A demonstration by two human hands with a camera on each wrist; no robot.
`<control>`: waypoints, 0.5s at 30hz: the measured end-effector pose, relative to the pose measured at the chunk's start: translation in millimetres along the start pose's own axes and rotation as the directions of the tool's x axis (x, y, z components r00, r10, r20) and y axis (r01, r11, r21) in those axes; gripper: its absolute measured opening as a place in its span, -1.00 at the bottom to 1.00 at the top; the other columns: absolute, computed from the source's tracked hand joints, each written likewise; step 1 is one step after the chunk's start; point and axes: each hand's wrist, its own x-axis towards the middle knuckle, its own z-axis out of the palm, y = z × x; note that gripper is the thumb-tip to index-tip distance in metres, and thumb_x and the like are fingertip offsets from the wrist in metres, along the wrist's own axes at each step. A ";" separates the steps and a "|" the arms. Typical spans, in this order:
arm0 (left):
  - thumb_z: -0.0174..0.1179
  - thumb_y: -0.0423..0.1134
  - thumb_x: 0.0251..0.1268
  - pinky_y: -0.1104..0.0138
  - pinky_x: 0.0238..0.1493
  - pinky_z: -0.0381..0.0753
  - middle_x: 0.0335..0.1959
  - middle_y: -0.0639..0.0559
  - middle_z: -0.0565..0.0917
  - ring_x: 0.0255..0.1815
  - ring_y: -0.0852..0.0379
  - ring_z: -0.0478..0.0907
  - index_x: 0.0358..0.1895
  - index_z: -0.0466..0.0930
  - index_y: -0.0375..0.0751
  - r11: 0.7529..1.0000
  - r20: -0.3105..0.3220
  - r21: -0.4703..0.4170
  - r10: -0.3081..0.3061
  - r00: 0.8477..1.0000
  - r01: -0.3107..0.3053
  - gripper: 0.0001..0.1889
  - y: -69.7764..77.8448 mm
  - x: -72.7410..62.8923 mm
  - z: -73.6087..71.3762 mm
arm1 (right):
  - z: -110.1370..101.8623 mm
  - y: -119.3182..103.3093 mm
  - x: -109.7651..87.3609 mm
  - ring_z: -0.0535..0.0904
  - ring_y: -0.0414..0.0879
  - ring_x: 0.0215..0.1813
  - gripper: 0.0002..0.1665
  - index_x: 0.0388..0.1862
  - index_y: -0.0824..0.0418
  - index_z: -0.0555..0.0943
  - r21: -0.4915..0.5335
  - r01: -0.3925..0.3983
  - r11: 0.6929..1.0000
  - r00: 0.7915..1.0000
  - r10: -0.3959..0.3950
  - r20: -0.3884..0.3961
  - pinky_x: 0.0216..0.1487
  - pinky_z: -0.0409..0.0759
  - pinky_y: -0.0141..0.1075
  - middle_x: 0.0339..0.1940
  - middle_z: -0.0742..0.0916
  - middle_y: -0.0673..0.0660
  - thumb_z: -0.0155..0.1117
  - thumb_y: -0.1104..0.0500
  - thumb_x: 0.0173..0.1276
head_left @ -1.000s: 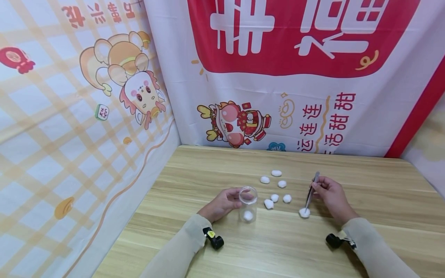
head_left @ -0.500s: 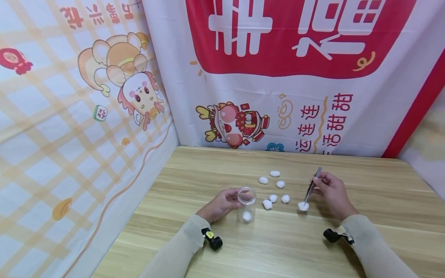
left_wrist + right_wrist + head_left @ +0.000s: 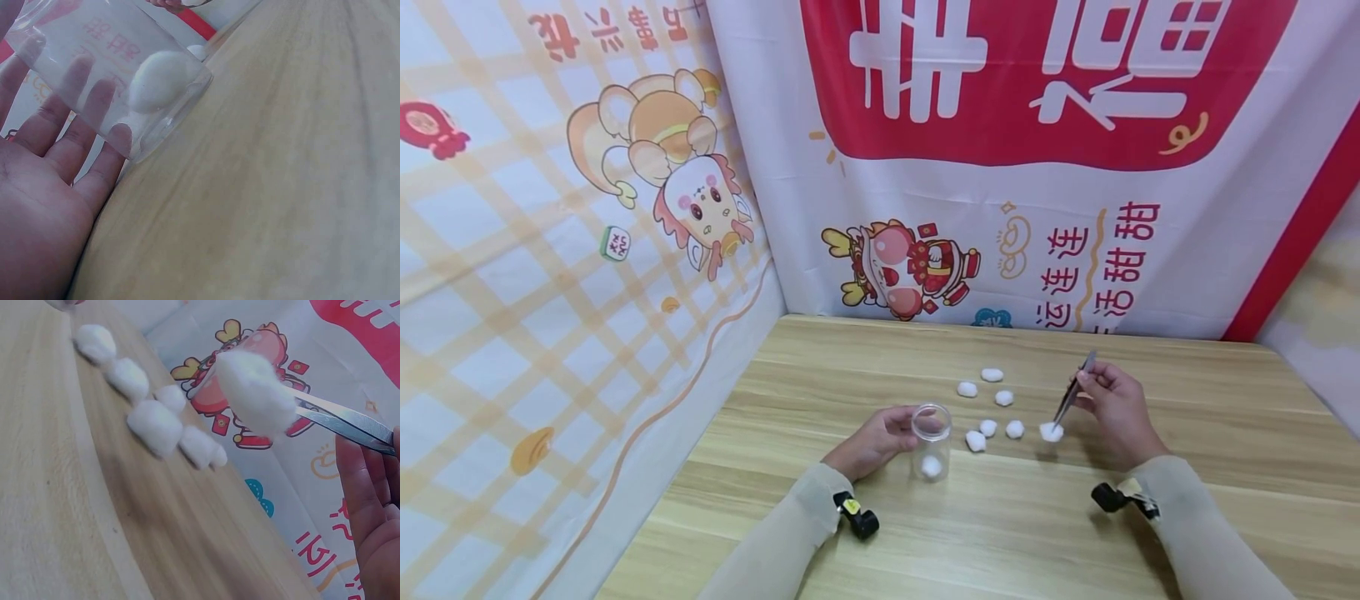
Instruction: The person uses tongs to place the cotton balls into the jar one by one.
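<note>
A clear open-topped jar (image 3: 921, 450) stands on the table, held by my left hand (image 3: 874, 443). One white cotton ball (image 3: 931, 466) lies at the bottom of it. In the left wrist view my fingers lie along the side of the jar (image 3: 69, 37). To the right, my right hand (image 3: 1118, 415) pinches metal tweezers (image 3: 1073, 388) near their upper part. Their tips grip another cotton ball (image 3: 1051, 432), which hangs raised over the table in the right wrist view, where the tweezers (image 3: 350, 419) point away from the fingers.
Several loose cotton balls (image 3: 975, 441) lie on the wooden table (image 3: 1000, 533) between the jar and the tweezers. A printed cloth (image 3: 790, 208) hangs behind the table, and another patterned sheet (image 3: 550, 350) covers the left side.
The cotton ball in the tweezers has risen off the table and moved slightly away from me, with my right hand. My left hand and the jar keep their place.
</note>
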 end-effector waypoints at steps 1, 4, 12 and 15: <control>0.39 -0.13 0.16 0.18 0.38 0.26 0.29 -0.35 0.44 0.37 -0.07 0.33 0.38 0.31 -0.37 1.000 -0.003 0.001 -0.002 1.000 0.002 -0.25 0.0 0.1 0.0 | 0.3 -0.4 0.5 0.65 -0.09 -0.22 -0.71 -0.09 0.54 0.41 0.018 0.004 1.000 1.000 -0.004 0.002 -0.20 0.70 -0.24 -0.27 0.69 0.18 0.19 0.29 0.42; 0.41 -0.09 0.12 0.18 0.38 0.26 0.30 -0.30 0.44 0.37 -0.07 0.32 0.37 0.32 -0.36 1.000 -0.012 -0.004 -0.008 1.000 0.008 -0.22 0.0 0.3 -0.1 | 1.1 -1.1 2.1 0.66 -0.08 -0.24 -0.80 -0.14 0.49 0.45 0.068 0.020 0.998 1.000 -0.021 0.008 -0.21 0.70 -0.22 -0.29 0.69 0.17 0.18 0.32 0.41; 0.32 -0.23 0.25 0.17 0.38 0.26 0.28 -0.41 0.42 0.36 -0.08 0.33 0.38 0.29 -0.39 1.000 0.013 -0.003 0.020 1.000 -0.020 -0.33 -0.6 -0.1 -0.3 | 4.9 -5.5 4.2 0.64 -0.14 -0.21 -0.85 -0.11 0.39 0.50 0.073 0.001 0.997 1.000 -0.001 0.008 -0.17 0.69 -0.25 -0.28 0.68 0.12 0.17 0.30 0.43; 0.25 -0.35 0.31 0.16 0.38 0.25 0.27 -0.49 0.37 0.36 -0.11 0.33 0.37 0.27 -0.43 0.999 0.030 -0.009 0.037 0.999 -0.037 -0.39 -1.2 -0.1 -0.3 | 6.6 -7.3 4.4 0.63 -0.12 -0.19 -0.85 -0.11 0.34 0.52 0.064 -0.015 0.998 1.000 0.014 0.006 -0.15 0.69 -0.25 -0.25 0.67 0.15 0.18 0.27 0.43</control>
